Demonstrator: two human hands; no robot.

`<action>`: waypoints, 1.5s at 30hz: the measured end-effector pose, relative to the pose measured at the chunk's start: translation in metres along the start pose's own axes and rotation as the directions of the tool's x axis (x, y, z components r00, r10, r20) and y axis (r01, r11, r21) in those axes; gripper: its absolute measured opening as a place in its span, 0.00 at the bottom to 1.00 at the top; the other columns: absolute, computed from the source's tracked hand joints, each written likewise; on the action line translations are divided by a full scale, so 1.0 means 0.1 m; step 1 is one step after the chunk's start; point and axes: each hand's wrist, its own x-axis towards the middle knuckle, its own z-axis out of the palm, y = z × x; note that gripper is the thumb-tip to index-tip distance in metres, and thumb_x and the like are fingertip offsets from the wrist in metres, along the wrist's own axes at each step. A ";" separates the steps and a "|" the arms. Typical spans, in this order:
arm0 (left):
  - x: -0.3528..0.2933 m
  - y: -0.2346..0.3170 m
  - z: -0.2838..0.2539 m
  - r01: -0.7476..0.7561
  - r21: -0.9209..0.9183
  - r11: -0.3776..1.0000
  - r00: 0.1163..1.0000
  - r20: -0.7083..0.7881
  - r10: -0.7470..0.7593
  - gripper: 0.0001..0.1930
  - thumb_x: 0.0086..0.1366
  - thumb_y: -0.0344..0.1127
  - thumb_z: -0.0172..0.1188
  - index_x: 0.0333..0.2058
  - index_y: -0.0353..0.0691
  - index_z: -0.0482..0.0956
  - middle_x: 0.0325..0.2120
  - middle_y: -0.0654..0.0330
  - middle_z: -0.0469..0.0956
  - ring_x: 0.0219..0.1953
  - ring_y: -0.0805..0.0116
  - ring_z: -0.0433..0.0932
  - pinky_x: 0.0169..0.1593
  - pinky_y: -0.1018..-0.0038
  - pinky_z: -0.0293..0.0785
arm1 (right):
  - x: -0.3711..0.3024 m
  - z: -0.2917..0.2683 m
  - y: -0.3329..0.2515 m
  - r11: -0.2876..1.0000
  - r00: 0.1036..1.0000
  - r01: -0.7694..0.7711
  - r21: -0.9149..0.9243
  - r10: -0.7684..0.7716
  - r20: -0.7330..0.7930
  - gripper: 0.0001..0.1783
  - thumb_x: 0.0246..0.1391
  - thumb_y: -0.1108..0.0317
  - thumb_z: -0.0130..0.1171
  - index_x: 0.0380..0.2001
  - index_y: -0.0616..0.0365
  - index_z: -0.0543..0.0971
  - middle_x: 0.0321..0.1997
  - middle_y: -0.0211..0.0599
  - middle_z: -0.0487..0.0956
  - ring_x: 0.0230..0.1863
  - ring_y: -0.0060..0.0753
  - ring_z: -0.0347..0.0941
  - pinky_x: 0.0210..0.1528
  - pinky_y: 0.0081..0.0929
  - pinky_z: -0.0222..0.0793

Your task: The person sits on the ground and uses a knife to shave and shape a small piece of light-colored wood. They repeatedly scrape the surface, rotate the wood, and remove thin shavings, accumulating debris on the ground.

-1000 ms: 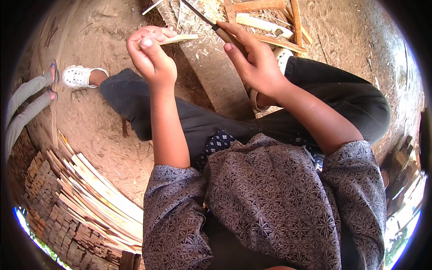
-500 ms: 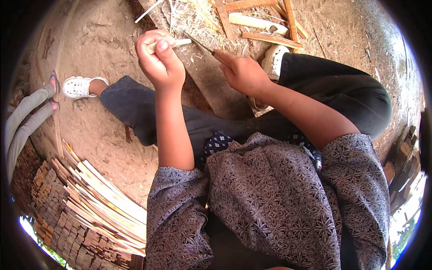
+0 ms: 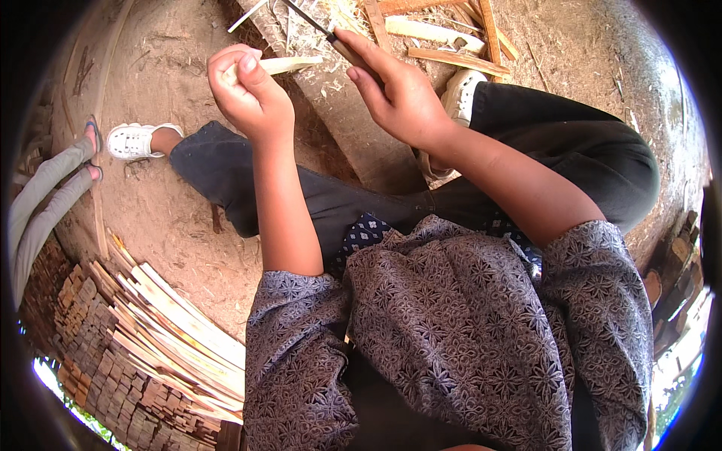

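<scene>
My left hand (image 3: 252,94) is closed around a pale, tapered stick of wood (image 3: 293,65), whose narrower end points right. In my right hand (image 3: 395,98) is a knife (image 3: 307,18) with a dark, slim blade and a wooden handle; the blade slants up and to the left, apart from the stick. The handle lies along the fingers, with the thumb below it. Under both hands runs a broad wooden plank (image 3: 353,131), with pale shavings (image 3: 331,19) scattered over its far end.
Several wood strips (image 3: 459,60) lie at the far right of the plank. Long pale slats (image 3: 184,323) and stacked short blocks (image 3: 113,376) fill the lower left. Another person's legs (image 3: 49,195) stand at the left edge. My white clogs (image 3: 135,141) rest on the dirt ground.
The knife has swung away from the stick, its blade now raised toward the upper left. My left hand has shifted slightly left with the stick, showing more of its length.
</scene>
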 end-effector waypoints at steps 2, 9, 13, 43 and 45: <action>-0.02 0.03 0.00 0.027 -0.016 1.000 1.000 0.004 -0.027 0.13 0.77 0.40 0.50 0.38 0.35 0.67 0.35 0.54 0.73 0.35 0.66 0.73 0.42 0.72 0.72 | -0.05 -0.07 0.04 0.971 0.959 -0.133 -0.198 0.177 0.223 0.25 0.67 0.67 0.54 0.66 0.52 0.71 0.53 0.48 0.82 0.50 0.54 0.80 0.52 0.43 0.77; -0.07 0.09 -0.01 0.019 0.021 1.000 0.998 0.052 -0.020 0.14 0.79 0.43 0.46 0.41 0.35 0.65 0.36 0.54 0.73 0.37 0.65 0.72 0.46 0.70 0.71 | 0.06 -0.11 -0.13 0.997 0.990 -0.075 -0.033 0.078 0.117 0.26 0.66 0.66 0.54 0.67 0.49 0.71 0.51 0.51 0.83 0.49 0.55 0.81 0.51 0.45 0.77; -0.06 0.10 0.03 0.024 -0.018 1.000 1.000 0.013 -0.024 0.13 0.78 0.40 0.48 0.40 0.34 0.66 0.35 0.55 0.71 0.35 0.66 0.71 0.43 0.71 0.70 | -0.14 -0.04 0.34 0.878 0.856 -0.229 -0.421 0.388 0.342 0.26 0.66 0.71 0.54 0.67 0.51 0.70 0.54 0.49 0.82 0.51 0.54 0.81 0.50 0.37 0.77; -0.11 0.04 -0.07 0.003 -0.044 0.999 1.000 -0.020 -0.004 0.13 0.77 0.39 0.50 0.38 0.34 0.67 0.35 0.56 0.71 0.32 0.70 0.70 0.37 0.75 0.69 | 0.05 -0.07 0.19 0.950 0.946 -0.130 -0.285 0.205 0.253 0.27 0.65 0.61 0.54 0.67 0.37 0.70 0.42 0.51 0.84 0.44 0.59 0.80 0.49 0.49 0.77; -0.08 0.06 -0.04 -0.007 -0.056 0.998 1.000 -0.015 0.006 0.13 0.77 0.40 0.50 0.37 0.34 0.67 0.35 0.56 0.71 0.32 0.70 0.70 0.37 0.75 0.69 | 0.09 -0.08 0.03 0.992 0.986 -0.089 -0.092 0.101 0.133 0.27 0.64 0.61 0.53 0.67 0.37 0.70 0.42 0.52 0.84 0.44 0.60 0.80 0.50 0.49 0.77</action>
